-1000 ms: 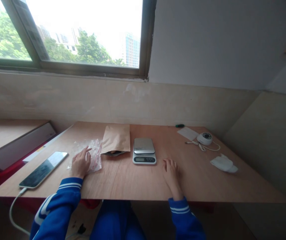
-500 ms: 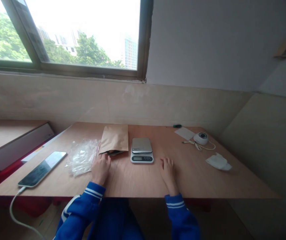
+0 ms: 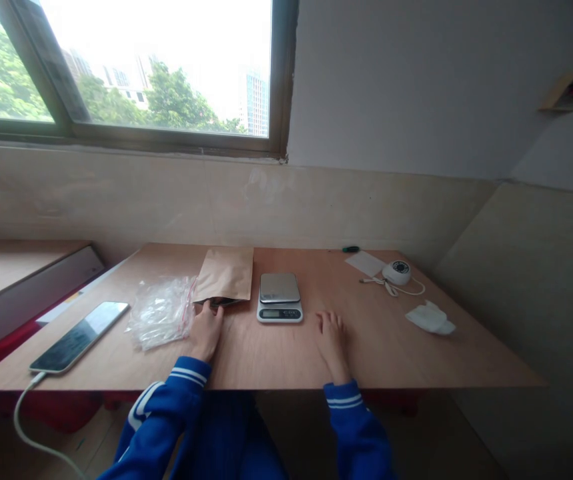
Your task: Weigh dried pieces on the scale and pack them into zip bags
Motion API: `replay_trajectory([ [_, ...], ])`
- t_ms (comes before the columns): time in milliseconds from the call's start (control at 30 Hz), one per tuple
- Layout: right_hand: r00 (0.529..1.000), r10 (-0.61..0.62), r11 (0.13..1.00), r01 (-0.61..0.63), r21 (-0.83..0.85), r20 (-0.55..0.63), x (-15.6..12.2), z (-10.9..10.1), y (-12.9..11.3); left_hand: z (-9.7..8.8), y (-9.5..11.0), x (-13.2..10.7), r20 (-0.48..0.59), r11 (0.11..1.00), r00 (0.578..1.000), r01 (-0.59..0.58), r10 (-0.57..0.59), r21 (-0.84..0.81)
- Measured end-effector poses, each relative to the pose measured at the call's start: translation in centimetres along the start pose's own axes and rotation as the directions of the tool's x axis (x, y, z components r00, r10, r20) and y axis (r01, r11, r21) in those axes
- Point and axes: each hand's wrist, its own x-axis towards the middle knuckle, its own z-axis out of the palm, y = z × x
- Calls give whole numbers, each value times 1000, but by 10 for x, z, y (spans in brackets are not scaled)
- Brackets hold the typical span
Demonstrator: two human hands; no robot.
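Note:
A brown paper pouch (image 3: 226,273) lies flat on the table, its dark mouth toward me and slightly parted. At that mouth is my left hand (image 3: 207,331), thumb and fingers apart; the fingertips reach the pouch's near edge and are partly hidden there. Right of the pouch stands a small digital kitchen scale (image 3: 279,298) with a bare metal plate and a display at its front. My right hand (image 3: 331,338) rests on the tabletop just right of the scale, holding nothing, its fingers loosely bent and a little apart. Beside my left hand lies a crumpled clear plastic bag (image 3: 161,312).
A phone (image 3: 80,338) with a white cable lies at the left. Toward the right are a white dome camera (image 3: 397,271) with its cable, a white paper sheet (image 3: 365,263), a green-handled screwdriver (image 3: 351,249) and a crumpled white wrapper (image 3: 430,317). A wall borders the table's back.
My left hand's thumb and fingers have spread wider at the pouch's mouth. The view has shifted slightly; my right hand stays in place beside the scale.

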Motion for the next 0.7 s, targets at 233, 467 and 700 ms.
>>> replay_trajectory([
  [233, 1000, 9, 1000, -9, -2, 16, 0, 0, 0, 3, 6, -1, -16, 998, 998, 61, -61, 25],
  [467, 1000, -4, 1000, 4, -7, 9, -1, -1, 0, -1, 6, 1, 30, 999, 999, 19, -20, 37],
  [700, 1000, 8, 1000, -8, 14, -1, -1, -1, -1, -6, -2, -3, 10, 1000, 1000, -3, 3, 3],
])
